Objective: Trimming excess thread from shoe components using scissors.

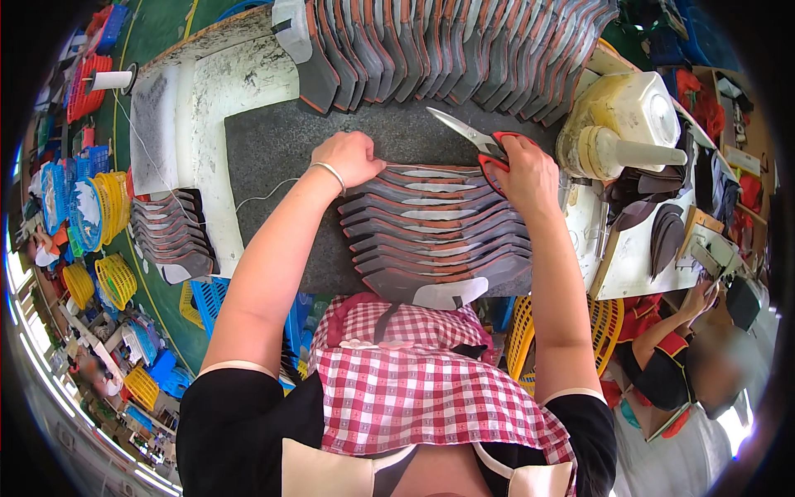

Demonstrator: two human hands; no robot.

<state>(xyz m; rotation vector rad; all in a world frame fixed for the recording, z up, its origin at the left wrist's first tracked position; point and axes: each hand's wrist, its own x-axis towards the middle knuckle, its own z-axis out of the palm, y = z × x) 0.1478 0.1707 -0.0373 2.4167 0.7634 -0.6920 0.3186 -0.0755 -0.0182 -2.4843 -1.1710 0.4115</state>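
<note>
A row of overlapping dark grey curved pieces (431,236) with orange edges and pale grey patches lies on a dark mat in front of me. My left hand (346,157) is closed in a pinch at the far left corner of the farthest piece in that row. In my right hand (530,172) is a pair of scissors (460,126) with red and black handles. The blades point away to the left, over the mat beyond the row. My right fingers are around the handles, above the row's far right end.
A larger row of similar pieces (447,54) fills the far side, and a smaller pile (172,234) sits left. A thread spool (112,80) stands far left, its thread trailing over the mat (273,137). A yellowed plastic container (625,116) stands right. Another person (675,352) works at lower right.
</note>
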